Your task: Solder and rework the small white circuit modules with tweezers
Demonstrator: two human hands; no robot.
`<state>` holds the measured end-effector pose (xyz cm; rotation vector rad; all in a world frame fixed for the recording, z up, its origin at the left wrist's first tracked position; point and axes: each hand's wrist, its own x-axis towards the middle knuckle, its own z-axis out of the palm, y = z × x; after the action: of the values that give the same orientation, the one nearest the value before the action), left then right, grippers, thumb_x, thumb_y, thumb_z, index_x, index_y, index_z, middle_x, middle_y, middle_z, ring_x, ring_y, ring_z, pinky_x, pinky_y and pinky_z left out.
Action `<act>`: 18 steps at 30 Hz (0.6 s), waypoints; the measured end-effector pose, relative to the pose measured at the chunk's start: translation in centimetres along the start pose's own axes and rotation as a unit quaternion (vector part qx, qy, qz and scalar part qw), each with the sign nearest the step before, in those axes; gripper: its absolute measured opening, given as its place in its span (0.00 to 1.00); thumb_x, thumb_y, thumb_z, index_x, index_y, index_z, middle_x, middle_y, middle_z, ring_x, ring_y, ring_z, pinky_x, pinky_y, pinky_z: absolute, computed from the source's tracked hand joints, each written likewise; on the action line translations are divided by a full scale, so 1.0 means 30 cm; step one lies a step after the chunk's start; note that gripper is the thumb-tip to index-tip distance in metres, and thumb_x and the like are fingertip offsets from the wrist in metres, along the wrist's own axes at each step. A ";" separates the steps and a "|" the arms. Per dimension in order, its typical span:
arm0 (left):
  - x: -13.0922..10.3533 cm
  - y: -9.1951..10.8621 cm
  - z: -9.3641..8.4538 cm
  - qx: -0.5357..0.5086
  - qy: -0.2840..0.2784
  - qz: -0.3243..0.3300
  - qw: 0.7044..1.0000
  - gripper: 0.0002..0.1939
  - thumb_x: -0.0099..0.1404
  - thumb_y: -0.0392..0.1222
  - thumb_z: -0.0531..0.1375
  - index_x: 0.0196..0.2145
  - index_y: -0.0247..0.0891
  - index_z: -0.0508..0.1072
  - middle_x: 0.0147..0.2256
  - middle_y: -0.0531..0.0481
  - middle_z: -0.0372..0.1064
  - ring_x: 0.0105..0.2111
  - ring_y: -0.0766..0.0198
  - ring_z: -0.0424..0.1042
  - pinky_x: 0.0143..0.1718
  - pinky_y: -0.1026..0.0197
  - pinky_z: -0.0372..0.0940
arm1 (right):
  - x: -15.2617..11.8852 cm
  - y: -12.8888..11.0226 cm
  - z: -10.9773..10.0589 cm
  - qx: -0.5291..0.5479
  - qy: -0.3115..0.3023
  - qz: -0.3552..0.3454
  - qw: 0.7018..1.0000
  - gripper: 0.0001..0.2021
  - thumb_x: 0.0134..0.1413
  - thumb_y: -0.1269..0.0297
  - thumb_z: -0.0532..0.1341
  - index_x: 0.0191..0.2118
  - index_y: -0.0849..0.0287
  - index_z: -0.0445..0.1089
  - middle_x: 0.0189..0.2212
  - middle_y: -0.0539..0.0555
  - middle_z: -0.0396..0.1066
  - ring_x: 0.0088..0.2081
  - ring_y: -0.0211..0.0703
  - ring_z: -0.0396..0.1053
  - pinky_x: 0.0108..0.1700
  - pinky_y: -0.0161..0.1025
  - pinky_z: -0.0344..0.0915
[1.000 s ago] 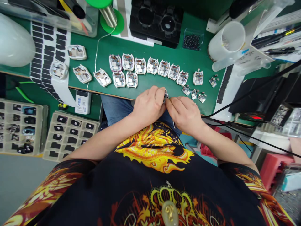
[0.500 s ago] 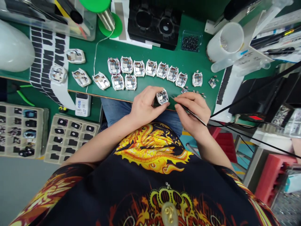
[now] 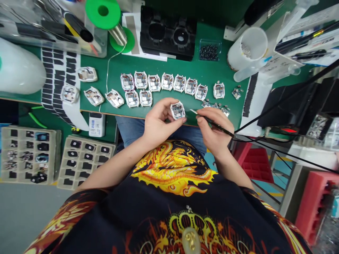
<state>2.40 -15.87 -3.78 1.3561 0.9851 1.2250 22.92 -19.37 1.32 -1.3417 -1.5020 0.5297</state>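
My left hand point(image 3: 161, 120) grips an opened white watch case point(image 3: 177, 110) between thumb and fingers, its circuit board facing up. Across a small gap, my right hand point(image 3: 215, 128) is closed round a pair of tweezers point(image 3: 217, 126), the pale tips pointing left at the case without touching it. Just beyond the right hand lie several loose circuit boards point(image 3: 215, 106). Farther back, similar white watch cases point(image 3: 167, 81) stand in two rows on the green mat. A single case point(image 3: 219, 90) sits apart at the right, beside a loose board point(image 3: 236, 92).
A green solder spool point(image 3: 103, 12) stands at the back left, its wire trailing forward. Behind the rows are a black tray point(image 3: 169, 33) and a clear box of tiny screws point(image 3: 210, 51). A white cup point(image 3: 247, 47) is back right; compartment trays point(image 3: 86, 160) lie lower left.
The tweezers have turned in my right hand, showing more of their tips. My left hand has tilted the watch case slightly. The whole view has shifted a little.
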 end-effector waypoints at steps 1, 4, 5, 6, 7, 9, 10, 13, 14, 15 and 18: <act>0.006 0.006 -0.002 -0.028 -0.003 -0.015 0.999 0.30 0.64 0.45 0.80 0.60 0.46 0.76 0.43 0.52 0.77 0.34 0.67 0.78 0.32 0.67 0.73 | -0.001 0.001 0.001 -0.006 0.004 0.015 1.000 0.06 0.71 0.62 0.71 0.48 0.45 0.86 0.43 0.50 0.88 0.44 0.48 0.85 0.51 0.52 0.83; 0.026 0.025 -0.013 -0.105 -0.009 -0.067 0.992 0.31 0.62 0.46 0.83 0.58 0.48 0.76 0.44 0.53 0.76 0.34 0.68 0.79 0.30 0.67 0.76 | -0.008 0.008 0.005 -0.013 0.007 0.032 0.999 0.04 0.70 0.62 0.72 0.47 0.47 0.86 0.41 0.50 0.88 0.42 0.46 0.84 0.50 0.49 0.82; 0.032 0.034 -0.015 -0.129 -0.010 -0.089 0.988 0.32 0.60 0.45 0.84 0.57 0.48 0.76 0.44 0.54 0.76 0.32 0.68 0.79 0.29 0.67 0.77 | -0.010 0.013 0.007 -0.014 0.004 0.028 0.999 0.04 0.70 0.62 0.72 0.47 0.47 0.86 0.42 0.51 0.88 0.43 0.46 0.84 0.50 0.49 0.82; 0.037 0.046 -0.017 -0.150 -0.010 -0.113 0.982 0.33 0.59 0.44 0.84 0.56 0.48 0.76 0.43 0.54 0.76 0.31 0.68 0.80 0.28 0.67 0.77 | -0.012 0.018 0.010 -0.017 -0.002 0.023 1.000 0.05 0.70 0.62 0.71 0.48 0.47 0.86 0.42 0.51 0.88 0.44 0.46 0.84 0.51 0.49 0.82; 0.041 0.059 -0.017 -0.168 -0.011 -0.140 0.976 0.33 0.58 0.43 0.85 0.56 0.47 0.76 0.42 0.55 0.77 0.30 0.68 0.80 0.27 0.67 0.77 | -0.015 0.024 0.012 -0.019 -0.009 0.019 1.000 0.06 0.71 0.62 0.71 0.49 0.48 0.86 0.43 0.52 0.88 0.45 0.47 0.85 0.52 0.50 0.82; 0.046 0.091 -0.013 -0.189 -0.017 -0.202 0.961 0.31 0.57 0.42 0.84 0.54 0.44 0.77 0.40 0.55 0.79 0.29 0.68 0.81 0.29 0.66 0.79 | -0.018 0.034 0.016 -0.019 -0.017 0.011 1.000 0.07 0.71 0.63 0.71 0.51 0.48 0.85 0.45 0.53 0.88 0.47 0.47 0.85 0.54 0.50 0.82; 0.048 0.107 -0.009 -0.195 -0.022 -0.231 0.953 0.29 0.58 0.42 0.83 0.52 0.43 0.77 0.37 0.55 0.79 0.29 0.67 0.82 0.30 0.66 0.80 | -0.019 0.038 0.017 -0.016 -0.019 0.006 1.000 0.08 0.71 0.64 0.70 0.51 0.49 0.85 0.46 0.53 0.88 0.48 0.47 0.85 0.55 0.50 0.82; 0.052 0.147 0.000 -0.211 -0.026 -0.291 0.933 0.23 0.59 0.43 0.82 0.44 0.39 0.76 0.32 0.55 0.79 0.32 0.63 0.85 0.33 0.65 0.81 | -0.020 0.047 0.021 -0.011 -0.022 -0.008 1.000 0.08 0.71 0.66 0.70 0.51 0.49 0.85 0.46 0.54 0.88 0.49 0.47 0.85 0.55 0.50 0.82; 0.054 0.155 0.002 -0.215 -0.023 -0.300 0.929 0.23 0.58 0.43 0.82 0.43 0.39 0.75 0.32 0.55 0.79 0.33 0.62 0.86 0.33 0.65 0.82 | -0.021 0.049 0.021 -0.011 -0.025 -0.010 1.000 0.09 0.71 0.67 0.70 0.51 0.49 0.85 0.46 0.54 0.88 0.48 0.46 0.85 0.54 0.50 0.82; 0.056 0.160 0.003 -0.218 -0.018 -0.307 0.926 0.24 0.58 0.44 0.82 0.42 0.39 0.74 0.33 0.55 0.80 0.33 0.62 0.87 0.34 0.65 0.82 | -0.021 0.051 0.022 -0.011 -0.026 -0.012 1.000 0.09 0.71 0.67 0.70 0.51 0.48 0.85 0.46 0.53 0.88 0.48 0.46 0.85 0.53 0.49 0.82; 0.063 0.166 0.000 -0.211 -0.011 -0.314 0.926 0.24 0.59 0.45 0.81 0.44 0.40 0.74 0.36 0.53 0.83 0.35 0.61 0.87 0.34 0.63 0.81 | -0.020 0.057 0.028 -0.009 -0.027 -0.012 1.000 0.10 0.71 0.68 0.69 0.52 0.49 0.85 0.45 0.53 0.88 0.46 0.45 0.84 0.51 0.47 0.81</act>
<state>2.40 -14.76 1.42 0.6352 0.9647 0.8546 22.90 -19.20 -0.68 -1.3301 -1.5688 0.5421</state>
